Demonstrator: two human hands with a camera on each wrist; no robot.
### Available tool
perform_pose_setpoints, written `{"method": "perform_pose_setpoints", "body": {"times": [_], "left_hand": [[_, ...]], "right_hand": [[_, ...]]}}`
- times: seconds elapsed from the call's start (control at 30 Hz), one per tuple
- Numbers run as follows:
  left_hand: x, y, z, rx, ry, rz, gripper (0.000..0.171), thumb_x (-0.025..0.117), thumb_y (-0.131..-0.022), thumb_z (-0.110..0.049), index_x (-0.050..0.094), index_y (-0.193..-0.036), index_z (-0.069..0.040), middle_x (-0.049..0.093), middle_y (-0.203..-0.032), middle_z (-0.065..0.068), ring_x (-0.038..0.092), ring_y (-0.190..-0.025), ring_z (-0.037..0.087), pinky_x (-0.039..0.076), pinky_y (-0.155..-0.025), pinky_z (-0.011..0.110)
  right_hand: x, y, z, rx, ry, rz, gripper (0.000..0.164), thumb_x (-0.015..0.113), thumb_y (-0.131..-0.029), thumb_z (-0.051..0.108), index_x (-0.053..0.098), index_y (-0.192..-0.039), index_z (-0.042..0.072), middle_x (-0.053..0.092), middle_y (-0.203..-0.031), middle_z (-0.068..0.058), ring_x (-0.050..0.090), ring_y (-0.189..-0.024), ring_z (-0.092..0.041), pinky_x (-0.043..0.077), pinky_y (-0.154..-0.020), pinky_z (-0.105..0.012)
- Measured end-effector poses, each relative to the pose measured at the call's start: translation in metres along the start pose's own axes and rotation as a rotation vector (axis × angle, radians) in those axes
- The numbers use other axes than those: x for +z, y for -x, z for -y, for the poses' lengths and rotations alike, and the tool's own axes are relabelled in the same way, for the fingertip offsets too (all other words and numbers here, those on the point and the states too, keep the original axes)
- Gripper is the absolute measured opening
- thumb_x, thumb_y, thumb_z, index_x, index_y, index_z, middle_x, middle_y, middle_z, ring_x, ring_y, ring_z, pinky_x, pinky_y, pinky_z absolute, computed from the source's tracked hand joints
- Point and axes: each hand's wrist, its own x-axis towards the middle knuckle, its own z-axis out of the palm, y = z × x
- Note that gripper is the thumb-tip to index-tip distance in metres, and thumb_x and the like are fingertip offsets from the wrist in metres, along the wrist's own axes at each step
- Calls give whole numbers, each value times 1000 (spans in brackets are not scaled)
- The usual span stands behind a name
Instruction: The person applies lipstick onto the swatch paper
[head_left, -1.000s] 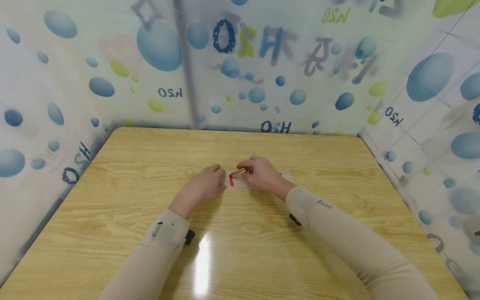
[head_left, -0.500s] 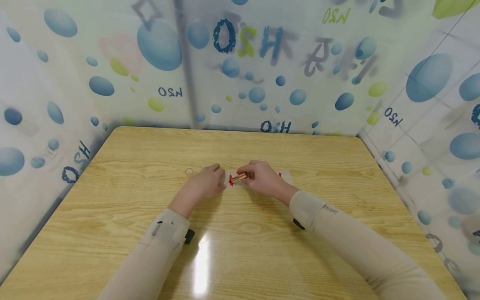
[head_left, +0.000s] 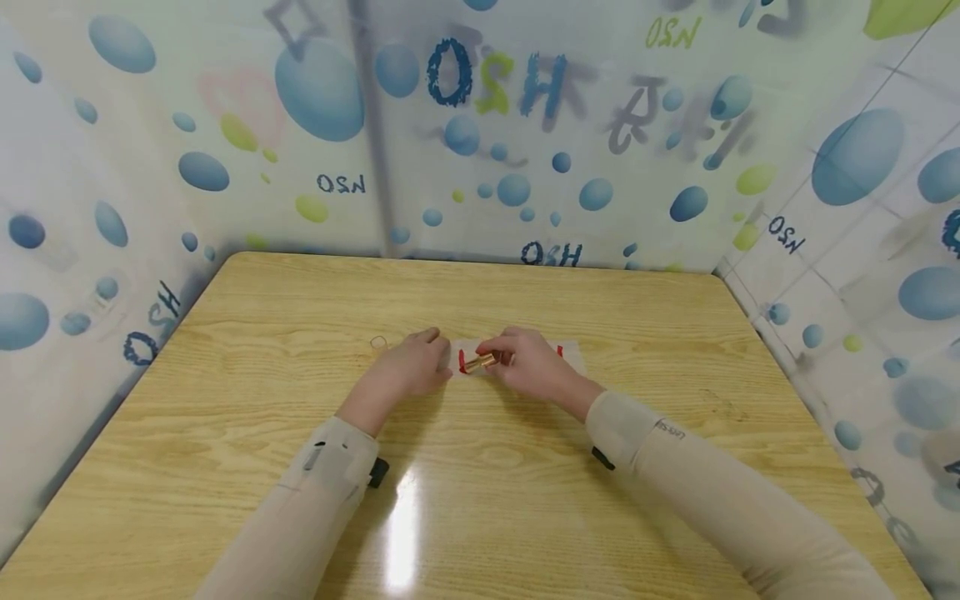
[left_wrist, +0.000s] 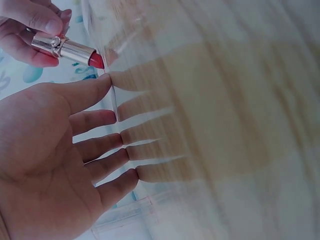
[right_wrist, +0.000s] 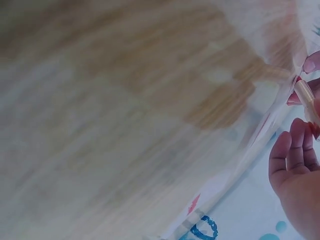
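Note:
My right hand (head_left: pixel 528 362) pinches a gold-cased lipstick (head_left: pixel 482 362) between thumb and fingers, its red tip (left_wrist: pixel 96 60) pointing left and down at the paper. Under it, a narrow white strip of paper (head_left: pixel 572 353) lies on the table. A short red stroke (head_left: pixel 461 357) runs up from the lipstick's tip, and another red mark (head_left: pixel 560 350) shows near the strip's right end. My left hand (head_left: pixel 411 364) rests at the strip's left end, its extended fingertips (left_wrist: pixel 131 175) touching the surface. The middle of the strip is hidden behind my right hand.
A thin loop (head_left: pixel 378 342), like a rubber band or a drawn line, lies left of my left hand. The wooden table (head_left: pixel 495 500) ends at its back edge against a bubble-printed curtain (head_left: pixel 517 125). Faint scribbles (head_left: pixel 723 404) mark the tabletop at right.
The lipstick's tip has moved down along the red stroke, toward me, with my right hand and forearm shifting slightly down and right. My left hand stays in place.

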Motion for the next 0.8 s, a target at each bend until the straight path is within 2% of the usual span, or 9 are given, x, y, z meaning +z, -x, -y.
{"method": "perform_pose_setpoints", "body": {"times": [0.3,0.57,0.7,0.8], "left_hand": [[1,-1,1,3,18,8,63,58,-111,-31,38,-163,-2,22,-176,23,24,-163,44,34,-129,60],[1,-2,2,22,45,-7,63,56,-111,-25,35,-164,1,25,-175,25,28,-162,43,32,-130,57],[-6,1,3,24,114,-64,67,57,-111,-28,32,-166,0,23,-175,25,26,-163,44,32,-130,58],[-17,8,1,11,233,-142,71,60,-109,-32,31,-166,-2,32,-172,24,35,-159,44,37,-127,60]], "right_hand": [[-3,8,-3,-7,-55,-63,33,73,-102,18,75,-134,13,73,-110,-3,66,-92,-15,60,-83,-33],[-9,16,0,31,-266,-198,32,77,-99,16,77,-131,13,75,-111,-6,70,-94,-19,62,-81,-32],[-14,23,4,63,-378,-258,34,77,-100,19,76,-133,18,76,-115,-7,71,-99,-21,61,-82,-31],[-20,27,8,80,-477,-314,35,77,-100,20,75,-135,16,76,-119,-11,72,-99,-21,60,-80,-28]]}}
